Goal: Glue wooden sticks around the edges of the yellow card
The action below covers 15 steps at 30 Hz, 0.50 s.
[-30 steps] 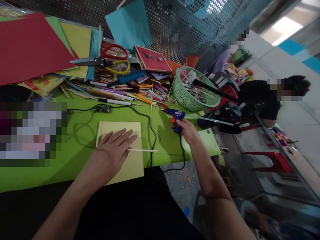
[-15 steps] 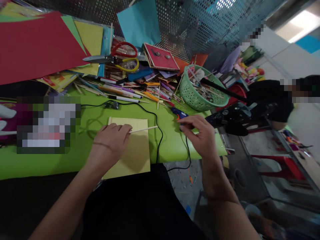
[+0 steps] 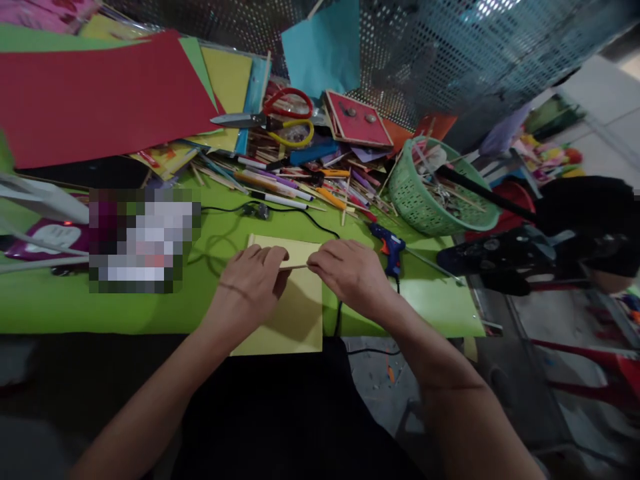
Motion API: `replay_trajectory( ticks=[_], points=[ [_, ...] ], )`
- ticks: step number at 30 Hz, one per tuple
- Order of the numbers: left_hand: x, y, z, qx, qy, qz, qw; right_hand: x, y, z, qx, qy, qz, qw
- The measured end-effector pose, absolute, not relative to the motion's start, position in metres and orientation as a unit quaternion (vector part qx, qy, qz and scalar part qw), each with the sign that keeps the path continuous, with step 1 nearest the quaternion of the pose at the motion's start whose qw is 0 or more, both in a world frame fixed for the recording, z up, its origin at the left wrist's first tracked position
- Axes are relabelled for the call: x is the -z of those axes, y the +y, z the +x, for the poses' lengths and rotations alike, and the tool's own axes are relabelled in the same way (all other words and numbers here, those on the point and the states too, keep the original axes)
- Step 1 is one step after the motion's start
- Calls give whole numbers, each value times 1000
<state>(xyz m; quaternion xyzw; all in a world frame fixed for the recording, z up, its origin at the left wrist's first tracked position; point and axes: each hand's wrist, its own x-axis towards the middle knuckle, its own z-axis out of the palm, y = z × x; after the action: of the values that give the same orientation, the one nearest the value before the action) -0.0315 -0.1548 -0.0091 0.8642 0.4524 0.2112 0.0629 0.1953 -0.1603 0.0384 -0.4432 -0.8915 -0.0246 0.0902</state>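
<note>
Between my two hands runs a thin wooden stick point(image 3: 294, 265), held level above a yellow sheet point(image 3: 295, 320). My left hand point(image 3: 254, 277) is closed around its left part. The fingertips of my right hand point(image 3: 350, 270) pinch its right end. The sheet lies flat at the front edge of the green table, with a narrow strip along its top edge. Just right of my right hand, a blue glue gun point(image 3: 390, 248) with an orange trigger lies on the table, apart from the hand.
Behind are pens and sticks point(image 3: 280, 183), red-and-yellow scissors point(image 3: 287, 120), a red framed panel point(image 3: 357, 120) and a green basket point(image 3: 440, 193). Red paper point(image 3: 110, 100) lies at the left. A black cable point(image 3: 310, 217) crosses the table point(image 3: 215, 307). A person in black point(image 3: 585, 220) is at the right.
My right hand has moved left from beside the glue gun and now grips the stick's free end. My left hand keeps its hold. The view has shifted left.
</note>
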Motion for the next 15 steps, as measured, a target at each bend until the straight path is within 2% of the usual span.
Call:
replay_trajectory(
  ticks=[4, 15],
  points=[
    [14, -153, -54, -279, 492, 823, 50, -32, -141, 202, 1, -877, -466, 122],
    [42, -157, -75, -275, 469, 832, 112, -2, -106, 193, -59, -863, -481, 141]
  ],
)
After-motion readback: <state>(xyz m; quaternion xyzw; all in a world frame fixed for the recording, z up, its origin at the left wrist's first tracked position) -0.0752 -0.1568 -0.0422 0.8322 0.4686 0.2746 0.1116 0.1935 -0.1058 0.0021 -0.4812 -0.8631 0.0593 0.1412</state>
